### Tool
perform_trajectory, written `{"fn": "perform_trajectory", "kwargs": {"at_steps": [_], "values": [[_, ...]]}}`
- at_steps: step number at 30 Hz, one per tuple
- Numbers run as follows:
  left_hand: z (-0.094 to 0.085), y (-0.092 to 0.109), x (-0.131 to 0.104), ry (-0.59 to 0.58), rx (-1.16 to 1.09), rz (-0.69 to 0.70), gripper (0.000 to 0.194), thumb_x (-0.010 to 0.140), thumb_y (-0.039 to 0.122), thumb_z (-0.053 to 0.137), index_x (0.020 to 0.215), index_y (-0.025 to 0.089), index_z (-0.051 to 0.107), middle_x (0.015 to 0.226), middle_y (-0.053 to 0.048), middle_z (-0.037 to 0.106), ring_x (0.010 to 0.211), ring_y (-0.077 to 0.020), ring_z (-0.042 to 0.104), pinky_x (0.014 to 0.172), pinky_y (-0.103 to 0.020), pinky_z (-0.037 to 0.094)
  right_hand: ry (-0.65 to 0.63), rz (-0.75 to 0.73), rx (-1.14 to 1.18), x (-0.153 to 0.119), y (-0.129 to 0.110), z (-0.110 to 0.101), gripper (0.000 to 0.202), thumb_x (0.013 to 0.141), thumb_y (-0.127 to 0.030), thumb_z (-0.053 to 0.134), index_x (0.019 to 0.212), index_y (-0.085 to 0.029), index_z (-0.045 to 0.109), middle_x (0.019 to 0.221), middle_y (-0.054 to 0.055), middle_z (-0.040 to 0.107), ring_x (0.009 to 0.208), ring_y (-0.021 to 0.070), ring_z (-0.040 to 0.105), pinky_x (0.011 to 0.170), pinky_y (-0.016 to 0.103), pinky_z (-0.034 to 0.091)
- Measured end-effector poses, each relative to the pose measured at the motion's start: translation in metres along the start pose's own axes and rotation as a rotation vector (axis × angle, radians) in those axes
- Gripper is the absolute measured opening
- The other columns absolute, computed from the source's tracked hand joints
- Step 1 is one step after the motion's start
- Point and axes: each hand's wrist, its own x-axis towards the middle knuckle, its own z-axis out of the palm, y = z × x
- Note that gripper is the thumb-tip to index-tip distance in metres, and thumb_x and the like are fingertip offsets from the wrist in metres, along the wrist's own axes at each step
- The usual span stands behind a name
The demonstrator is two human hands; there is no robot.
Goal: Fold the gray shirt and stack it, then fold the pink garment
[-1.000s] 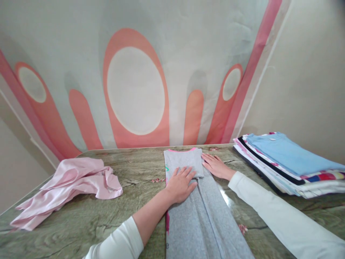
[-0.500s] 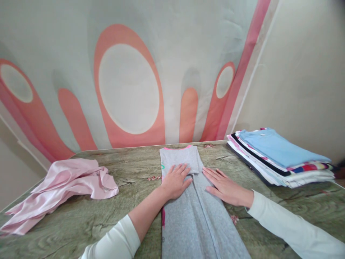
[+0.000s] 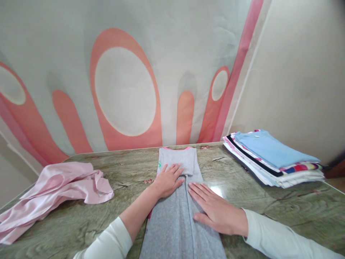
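Note:
A grey shirt with a pink neckline lies face down, its sides folded inward into a long strip running toward me. My left hand rests flat on its upper part, fingers spread, over a folded sleeve. On the strip's right side, my right hand lies palm down with fingers stretched out and the thumb apart, lower than the left one. Neither hand grips the cloth. The shirt's lower end runs out of view at the bottom.
A crumpled pink garment lies on the left of the wood-patterned table. To the right stands a stack of folded clothes, a light blue one on top. Behind the table's far edge is a wall with a coral-and-grey printed covering.
My right hand has slid down toward me along the shirt and further onto it. My left hand stays on the upper part. The shirt's lower part has shifted left; the view has turned slightly.

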Motion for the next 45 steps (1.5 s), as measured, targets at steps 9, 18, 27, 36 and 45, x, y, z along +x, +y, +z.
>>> {"fn": "perform_trajectory", "kwargs": {"at_steps": [9,18,27,36,45], "values": [[0.004,0.032,-0.004,0.004,-0.071,0.039,0.060,0.091,0.052,0.024,0.142,0.020,0.017,0.146,-0.007,0.025,0.134,-0.0234,0.019,0.108,-0.043,0.012,0.117,0.088,-0.088,0.035,0.049,0.000,0.063,0.090,-0.052,0.027,0.141,-0.015,0.026,0.145,0.012,0.026,0.134,0.0232,0.021,0.110,0.046,0.014],[-0.002,0.032,-0.006,0.005,-0.097,0.058,0.052,0.090,0.046,0.034,0.137,0.026,0.030,0.145,-0.004,0.029,0.132,-0.0264,0.022,0.106,-0.049,0.015,0.185,0.423,-0.190,0.078,0.125,-0.005,0.064,0.090,-0.050,0.017,0.140,-0.012,0.026,0.146,0.011,0.024,0.135,0.0238,0.017,0.107,0.047,0.013],[-0.006,0.031,0.003,0.041,-0.152,0.012,0.051,0.086,0.037,0.043,0.134,0.028,0.031,0.133,-0.006,0.043,0.124,-0.0248,0.035,0.104,-0.050,0.019,0.202,0.521,-0.226,0.129,0.153,-0.006,0.059,0.091,-0.047,0.016,0.139,-0.015,0.029,0.146,0.008,0.025,0.134,0.0224,0.019,0.107,0.046,0.011],[-0.001,0.039,0.059,0.102,0.057,-0.184,0.042,0.072,0.014,0.049,0.115,0.019,0.049,0.099,-0.009,0.059,0.093,-0.0263,0.056,0.080,-0.039,0.043,0.228,0.625,-0.254,0.139,0.179,-0.006,0.057,0.091,-0.045,0.017,0.138,-0.016,0.031,0.146,0.008,0.027,0.133,0.0245,0.021,0.105,0.047,0.015],[0.012,0.030,0.054,0.167,-0.085,-0.251,0.031,0.090,0.018,0.033,0.116,0.021,0.051,0.098,-0.008,0.064,0.091,-0.0209,0.060,0.079,-0.031,0.045,0.455,0.457,-0.297,0.133,0.157,-0.010,0.045,0.090,-0.030,0.030,0.130,-0.012,0.041,0.136,0.011,0.042,0.126,0.0235,0.033,0.104,0.041,0.018]]}}
